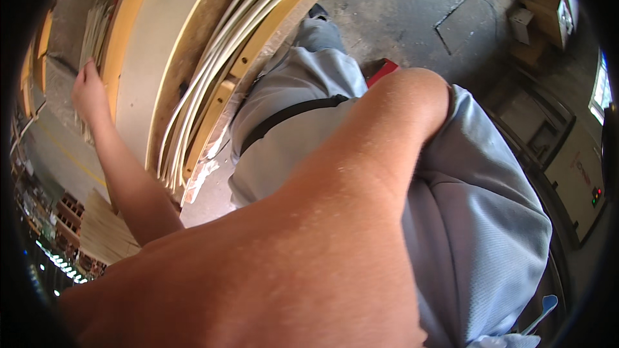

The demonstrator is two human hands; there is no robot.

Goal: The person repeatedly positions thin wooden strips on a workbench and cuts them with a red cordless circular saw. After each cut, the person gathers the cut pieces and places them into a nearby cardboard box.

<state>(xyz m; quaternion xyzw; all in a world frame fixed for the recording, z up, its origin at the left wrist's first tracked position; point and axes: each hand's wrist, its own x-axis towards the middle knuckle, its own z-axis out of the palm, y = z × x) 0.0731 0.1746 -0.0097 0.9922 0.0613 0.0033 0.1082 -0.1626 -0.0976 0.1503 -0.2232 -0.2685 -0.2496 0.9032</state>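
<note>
On the far left is my left hand (89, 90), its fingers closed at a bundle of thin wooden strips (97, 26). Strips show above and below the hand, though its grip is partly hidden. My right arm (309, 219) crosses the foreground close up, bent at the elbow, and covers much of the lower picture. Its hand is out of sight. Between my left forearm and my body, several long pale strips (222, 58) lie bunched and slightly curved in a wooden frame (242, 64) with holes along its rail.
A pale board (161, 32) with yellow-brown edging lies beside the strips. Stacked flat wood (106, 229) stands at lower left. A red object (382, 71) is on the floor by my leg. Cardboard boxes (541, 16) and a cabinet with small lights (580, 180) are at right.
</note>
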